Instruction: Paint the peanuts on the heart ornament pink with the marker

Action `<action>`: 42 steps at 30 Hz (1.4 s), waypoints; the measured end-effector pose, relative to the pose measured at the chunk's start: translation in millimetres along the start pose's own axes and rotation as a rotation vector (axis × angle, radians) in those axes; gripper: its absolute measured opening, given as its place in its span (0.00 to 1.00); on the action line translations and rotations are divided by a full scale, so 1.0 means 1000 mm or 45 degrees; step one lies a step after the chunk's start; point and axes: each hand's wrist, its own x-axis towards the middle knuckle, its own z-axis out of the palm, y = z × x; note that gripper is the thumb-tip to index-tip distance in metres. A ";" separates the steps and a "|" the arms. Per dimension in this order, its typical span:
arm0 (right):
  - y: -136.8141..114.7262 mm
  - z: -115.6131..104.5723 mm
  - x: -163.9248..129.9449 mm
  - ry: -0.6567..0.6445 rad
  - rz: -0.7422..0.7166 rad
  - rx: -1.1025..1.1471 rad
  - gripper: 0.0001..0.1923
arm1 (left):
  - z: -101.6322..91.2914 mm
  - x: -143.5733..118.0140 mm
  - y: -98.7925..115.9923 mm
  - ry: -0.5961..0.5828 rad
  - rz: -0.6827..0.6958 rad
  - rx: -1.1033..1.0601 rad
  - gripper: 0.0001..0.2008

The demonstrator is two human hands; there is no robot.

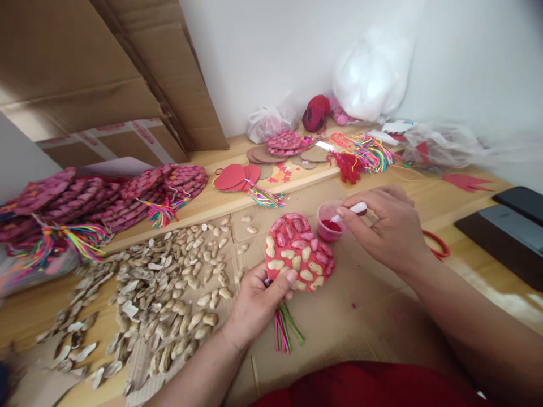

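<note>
My left hand (265, 297) grips a round red disc (281, 249) by its lower left edge, thumb on top. Peanuts in their shells cover the disc; those at the top and right are painted pink-red, while the lower ones are bare tan. Pink and green cords (288, 329) hang below it. Between the thumb and fingers of my right hand (382, 223) is a white-handled paintbrush (354, 209). Its tip reaches into a small see-through plastic cup (324, 213) of red paint, just right of the disc, and cannot be seen.
Loose peanuts and shells (182, 305) spread over the cardboard at left. Stacked pink peanut discs (114, 198) with tassels line the back left. Red discs (235, 178), colourful tassels (373, 152) and a yarn ball (316, 113) lie behind. Dark flat devices (504, 237) sit at right.
</note>
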 end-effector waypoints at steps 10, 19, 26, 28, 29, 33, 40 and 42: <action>0.000 0.001 -0.002 0.062 -0.051 -0.052 0.09 | 0.000 0.000 0.001 -0.011 0.012 0.008 0.19; 0.000 0.003 -0.001 0.116 -0.140 -0.054 0.06 | 0.000 0.001 0.000 -0.008 0.001 -0.001 0.19; -0.001 0.004 -0.001 0.038 -0.125 0.026 0.06 | 0.000 0.000 -0.001 -0.008 0.004 0.003 0.19; -0.001 0.005 -0.001 0.033 -0.128 0.045 0.05 | 0.000 0.000 -0.001 -0.007 0.007 0.002 0.19; -0.001 0.005 -0.001 0.032 -0.133 0.055 0.05 | 0.000 0.000 0.000 -0.007 0.009 0.003 0.19; -0.002 0.005 -0.002 0.015 -0.148 0.080 0.04 | 0.001 0.001 0.000 0.006 0.023 0.001 0.19; -0.007 0.001 -0.001 0.048 -0.061 0.201 0.02 | 0.001 -0.001 0.002 0.008 0.030 0.023 0.19; -0.004 -0.001 0.000 0.095 -0.025 0.210 0.02 | 0.001 -0.001 0.003 0.011 0.027 0.022 0.20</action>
